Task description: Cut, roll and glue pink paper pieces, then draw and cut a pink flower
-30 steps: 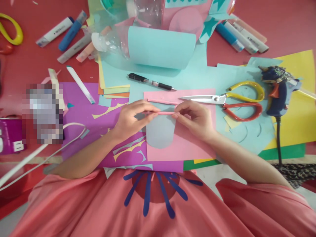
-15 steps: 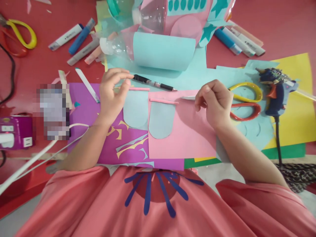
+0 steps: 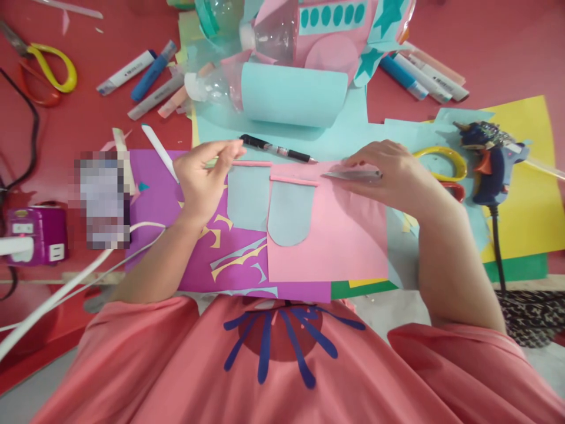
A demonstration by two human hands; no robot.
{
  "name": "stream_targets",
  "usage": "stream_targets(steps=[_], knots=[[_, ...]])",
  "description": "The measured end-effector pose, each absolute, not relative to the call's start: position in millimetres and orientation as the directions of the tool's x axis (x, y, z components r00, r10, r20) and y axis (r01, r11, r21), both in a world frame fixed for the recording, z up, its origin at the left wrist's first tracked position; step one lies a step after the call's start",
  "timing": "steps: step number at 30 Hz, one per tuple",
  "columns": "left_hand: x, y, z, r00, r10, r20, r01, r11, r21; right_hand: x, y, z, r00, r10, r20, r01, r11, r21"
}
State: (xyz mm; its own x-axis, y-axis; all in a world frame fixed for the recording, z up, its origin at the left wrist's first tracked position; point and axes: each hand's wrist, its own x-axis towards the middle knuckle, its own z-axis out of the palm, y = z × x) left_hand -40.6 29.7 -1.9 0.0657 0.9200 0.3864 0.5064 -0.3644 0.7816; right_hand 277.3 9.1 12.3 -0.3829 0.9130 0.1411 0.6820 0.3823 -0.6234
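My left hand hovers over the purple sheet, fingers slightly apart. Its fingertips touch the left end of the pink strip topping a light-blue tongue-shaped cutout. A second light-blue cutout, also edged with a pink strip, lies beside it on the pink paper. My right hand lies over the yellow-and-red scissors and grips them near the pivot. The blades stick out to the left from under its fingers.
A black pen lies just beyond the cutouts. Behind it lies a plastic bottle wrapped in light-blue paper. A blue glue gun rests at the right on yellow paper. Markers, other scissors and a purple power strip sit left.
My right hand has opened from a fist and flattened onto the scissors. My left hand stays by the strip of the left cutout, which it laid down a second ago.
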Motion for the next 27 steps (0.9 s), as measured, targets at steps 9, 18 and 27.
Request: stream_targets(steps=[9,18,27], knots=[[-24,10,-7,0.531,0.78,0.333,0.536,-0.613,0.581,304,20,3,-0.497,0.853,0.16,0.667,0.494,-0.558],[-15,8,-9,0.813,0.577,0.074,0.492,-0.751,0.441,311,25,3,-0.236,0.947,0.219,0.861,0.308,-0.404],[-25,17,-10,0.636,0.745,0.2,0.661,-0.66,0.356,262,4,-4,-0.422,0.87,0.255,0.766,0.492,-0.413]])
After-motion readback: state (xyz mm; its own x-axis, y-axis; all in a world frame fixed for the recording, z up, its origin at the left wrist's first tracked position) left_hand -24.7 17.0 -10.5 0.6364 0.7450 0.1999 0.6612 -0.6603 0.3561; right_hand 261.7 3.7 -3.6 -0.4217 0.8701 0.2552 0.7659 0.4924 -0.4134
